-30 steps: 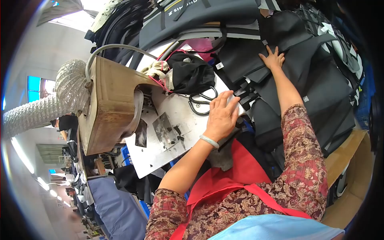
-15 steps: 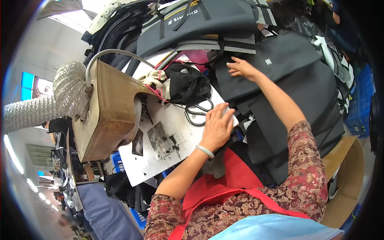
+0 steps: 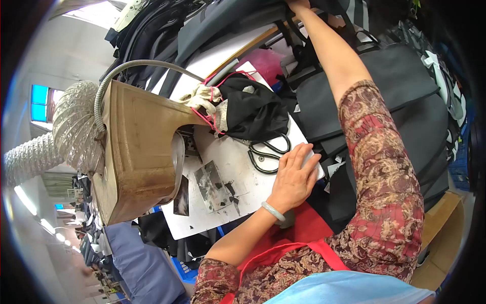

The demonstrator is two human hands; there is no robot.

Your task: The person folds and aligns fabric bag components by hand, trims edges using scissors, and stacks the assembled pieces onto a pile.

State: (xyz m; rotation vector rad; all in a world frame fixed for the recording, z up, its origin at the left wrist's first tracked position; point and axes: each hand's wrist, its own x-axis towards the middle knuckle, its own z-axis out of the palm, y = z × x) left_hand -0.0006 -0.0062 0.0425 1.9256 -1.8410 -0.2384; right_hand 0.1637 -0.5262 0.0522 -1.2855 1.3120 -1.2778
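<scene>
My left hand (image 3: 296, 175) lies flat on the right edge of the white sewing table (image 3: 202, 223), fingers stretched out. Just beside its fingertips are the black handles of a pair of scissors (image 3: 259, 168), whose blades are hidden under a bunched black cloth (image 3: 255, 109). At the top edge of the view, my right hand (image 3: 298, 5) is closed on a dark grey bag panel (image 3: 215, 20). Its fingers are partly cut off by the frame. The panel is lifted and folded back toward the upper left.
A worn sewing machine (image 3: 144, 147) fills the left of the table, with a silver duct (image 3: 76, 126) behind it. Dark grey panels (image 3: 374, 101) are piled at the right. A cardboard box (image 3: 438, 238) stands at lower right. Pink material (image 3: 263, 63) lies behind the cloth.
My right hand has gone from above the dark pile up to the far bag panel, which has shifted up and away. My left hand still rests on the table; the view has moved.
</scene>
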